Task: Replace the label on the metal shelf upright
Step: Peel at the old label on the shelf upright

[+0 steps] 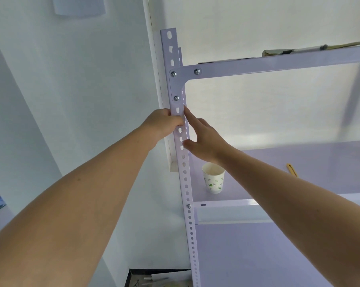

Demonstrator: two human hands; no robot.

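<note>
The white perforated metal shelf upright (pixel 185 179) stands at the rack's front left corner; we cannot make out a label on it. Our left hand (pixel 164 123) curls its fingers round the upright below the bolted bracket (pixel 176 85). Our right hand (pixel 206 139) rests straight fingers against its right edge, grasping nothing. A green-printed paper cup (pixel 213 178) stands nearby.

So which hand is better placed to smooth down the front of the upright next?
Probably the right. The right hand has straight fingers touching the upright, free to slide; the left hand is curled round it, steadying.
</note>
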